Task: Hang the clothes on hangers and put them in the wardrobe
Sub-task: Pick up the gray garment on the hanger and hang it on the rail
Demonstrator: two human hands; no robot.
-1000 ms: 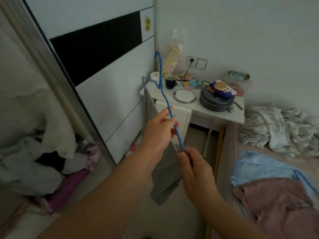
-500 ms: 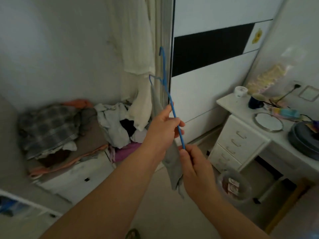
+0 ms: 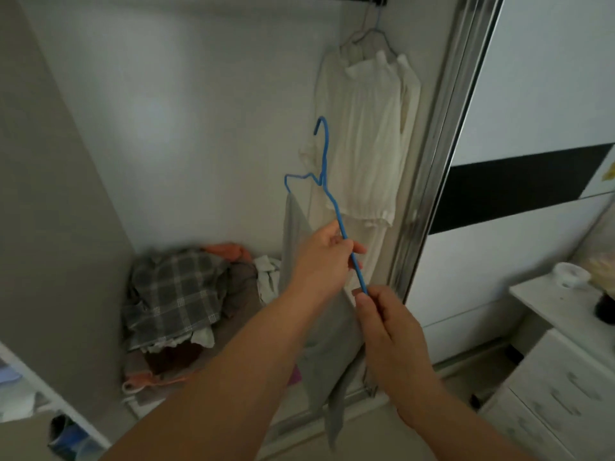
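Blue hanger (image 3: 327, 194) up in front of the open wardrobe (image 3: 199, 128), grey garment (image 3: 319, 327) draped from it — left hand (image 3: 321, 257) has its fingers curled round the wire mid-length, right hand (image 3: 387, 324) pinches the lower end. White clothes (image 3: 369, 134) hang just behind.
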